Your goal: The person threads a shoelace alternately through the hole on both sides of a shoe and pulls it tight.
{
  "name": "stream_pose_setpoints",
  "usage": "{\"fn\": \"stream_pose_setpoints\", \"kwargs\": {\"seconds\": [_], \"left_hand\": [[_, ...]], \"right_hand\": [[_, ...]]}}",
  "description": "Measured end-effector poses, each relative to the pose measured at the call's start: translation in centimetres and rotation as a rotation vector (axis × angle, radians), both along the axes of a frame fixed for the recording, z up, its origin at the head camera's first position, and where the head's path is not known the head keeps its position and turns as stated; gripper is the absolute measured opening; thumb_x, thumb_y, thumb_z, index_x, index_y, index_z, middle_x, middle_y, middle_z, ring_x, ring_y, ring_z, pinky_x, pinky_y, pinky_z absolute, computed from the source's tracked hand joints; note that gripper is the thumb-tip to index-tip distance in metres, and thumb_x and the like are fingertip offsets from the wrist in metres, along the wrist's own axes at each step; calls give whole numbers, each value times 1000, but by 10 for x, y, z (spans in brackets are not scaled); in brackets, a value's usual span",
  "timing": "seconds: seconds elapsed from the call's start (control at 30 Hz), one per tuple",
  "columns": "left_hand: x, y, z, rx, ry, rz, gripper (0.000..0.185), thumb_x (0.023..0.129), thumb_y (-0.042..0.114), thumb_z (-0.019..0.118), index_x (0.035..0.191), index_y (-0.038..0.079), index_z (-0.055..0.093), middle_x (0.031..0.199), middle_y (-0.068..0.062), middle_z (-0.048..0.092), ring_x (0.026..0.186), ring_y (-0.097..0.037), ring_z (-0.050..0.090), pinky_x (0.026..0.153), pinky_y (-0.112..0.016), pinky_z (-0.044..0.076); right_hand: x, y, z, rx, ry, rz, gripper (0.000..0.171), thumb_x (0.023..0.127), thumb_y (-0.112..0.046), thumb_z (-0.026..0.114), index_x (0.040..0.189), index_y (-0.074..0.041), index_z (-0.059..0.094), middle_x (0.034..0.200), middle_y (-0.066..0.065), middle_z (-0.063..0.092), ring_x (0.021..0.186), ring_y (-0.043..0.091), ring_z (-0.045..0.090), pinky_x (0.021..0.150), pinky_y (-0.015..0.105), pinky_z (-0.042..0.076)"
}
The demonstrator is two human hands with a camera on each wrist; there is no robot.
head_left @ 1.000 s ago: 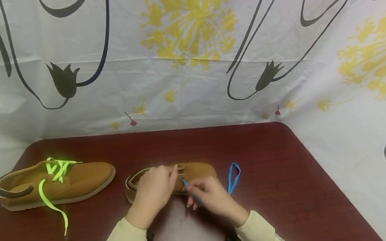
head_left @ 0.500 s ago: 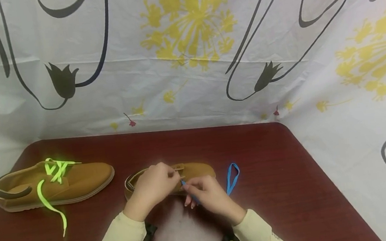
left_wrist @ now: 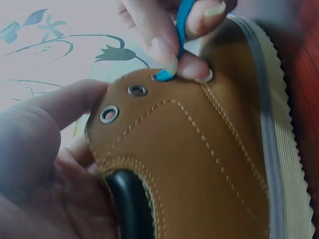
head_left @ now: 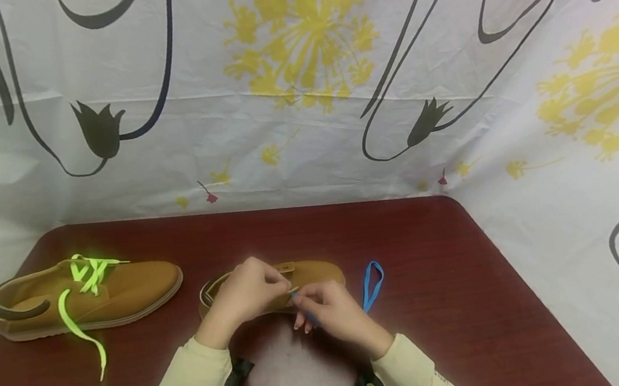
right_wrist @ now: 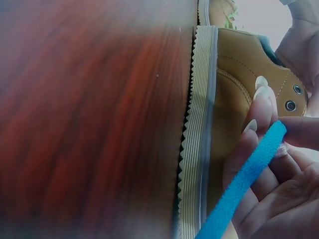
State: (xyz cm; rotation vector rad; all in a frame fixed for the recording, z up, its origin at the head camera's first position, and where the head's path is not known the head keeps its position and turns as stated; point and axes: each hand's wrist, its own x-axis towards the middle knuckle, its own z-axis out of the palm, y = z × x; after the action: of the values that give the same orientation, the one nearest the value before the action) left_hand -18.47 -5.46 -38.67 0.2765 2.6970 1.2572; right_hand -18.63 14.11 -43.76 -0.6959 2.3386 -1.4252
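A tan suede shoe [head_left: 318,271] lies on the dark red table [head_left: 460,303] in front of me. My left hand [head_left: 278,284] grips its eyelet flap [left_wrist: 149,114], thumb on the outside and fingers behind it. My right hand [head_left: 300,297] pinches the tip of a blue lace [left_wrist: 164,74] and presses it against the flap's upper eyelet. Two more metal eyelets [left_wrist: 109,114] below it hold no lace. In the right wrist view the blue lace [right_wrist: 244,184] runs across my fingers beside the ribbed sole [right_wrist: 197,134]. The rest of the blue lace [head_left: 371,283] loops on the table to the shoe's right.
A second tan shoe [head_left: 125,289] with a neon green lace [head_left: 79,321] lies at the table's left. A white cloth [head_left: 298,92] printed with yellow and black flowers hangs behind and to the right. The table's rounded right edge [head_left: 499,248] is close by.
Both hands have drawn slightly closer together at the flap, and the blue lace tip has come up to the eyelet. The shoes have not moved.
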Motion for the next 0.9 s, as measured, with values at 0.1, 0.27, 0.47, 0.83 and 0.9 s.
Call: {"fn": "stream_pose_setpoints", "kwargs": {"seconds": [0.1,0.27,0.47,0.83,0.9], "left_hand": [[0,4,-1,-7,-4,37,27,89,15,66,64,19,74,61,9,64,51,-8,36,52,-24,32],[1,7,-4,-17,11,87,23,96,21,67,77,19,79,68,5,68,48,-10,37,48,-24,29],[1,9,-4,-32,60,129,19,97,21,65,87,13,79,77,1,71,57,-11,47,53,-25,36],[-1,8,-1,10,101,149,18,98,22,65,91,12,78,83,0,74,64,-12,52,60,-27,41],[-1,8,-1,29,115,154,18,99,22,65,91,12,78,86,0,75,69,-11,57,63,-27,43]], "right_hand": [[0,-1,0,3,17,11,29,106,-18,53,98,0,74,73,11,74,60,20,68,60,34,59],[-2,2,0,12,17,22,32,106,-24,53,100,-1,75,75,9,74,63,24,70,62,33,59],[-7,10,3,64,103,-83,35,106,-32,53,93,-10,76,78,4,75,67,12,69,63,26,57],[-6,9,5,81,283,-226,18,95,-26,72,112,-21,75,107,-6,77,95,10,71,82,25,56],[-4,8,5,71,284,-210,19,96,-26,71,114,-21,74,109,-6,76,98,10,71,84,26,56]]}}
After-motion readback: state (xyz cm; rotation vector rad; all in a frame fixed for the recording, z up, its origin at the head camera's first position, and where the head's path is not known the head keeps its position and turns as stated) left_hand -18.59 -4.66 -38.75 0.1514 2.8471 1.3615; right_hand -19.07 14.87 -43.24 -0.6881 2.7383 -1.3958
